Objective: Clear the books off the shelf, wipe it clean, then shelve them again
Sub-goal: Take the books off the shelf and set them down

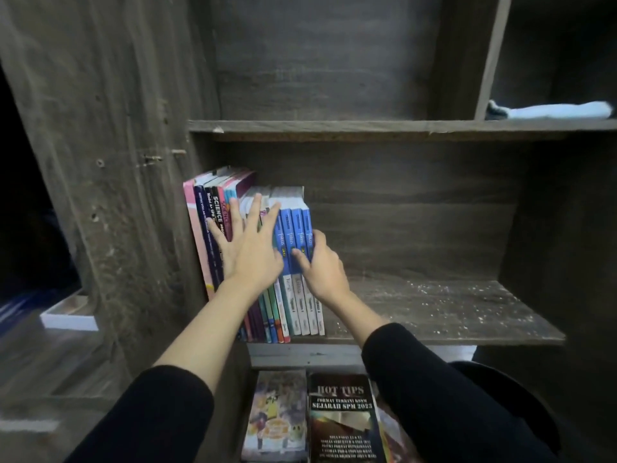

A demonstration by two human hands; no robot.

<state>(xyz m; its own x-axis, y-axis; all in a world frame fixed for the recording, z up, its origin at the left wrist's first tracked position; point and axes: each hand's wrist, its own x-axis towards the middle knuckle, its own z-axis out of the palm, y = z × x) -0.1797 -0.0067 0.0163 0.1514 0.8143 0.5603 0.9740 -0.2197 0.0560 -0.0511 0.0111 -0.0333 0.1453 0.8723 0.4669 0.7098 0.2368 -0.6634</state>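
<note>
Our left hand lies open, fingers straight and splayed, pressing flat on the spines of the books at the left end of the row. Under and just left of that hand stand the taller volumes, hard against the side wall of the shelf. Between our two hands stand thinner ones, then the blue books. Our right hand grips these at the row's right end, with the thumb on the outer cover of the last one and the fingers curled onto the spines.

Every book in the row stands on end, its long axis upright and its spine pointing out at us. The tall ones beside the left hand tilt a little.

Right of our right hand the shelf board is bare and speckled with pale dust. Up and well to the right, in the compartment above, a light cloth lies untouched. Below our wrists two books lie flat, covers up.

Given the dust and the idle cloth, we judge that we are in the clearing step, with wiping not yet begun. The next move calls for a firm squeeze on the blue books and a straight pull towards us. Meanwhile the left hand braces the neighbours so that they do not topple into the gap.
</note>
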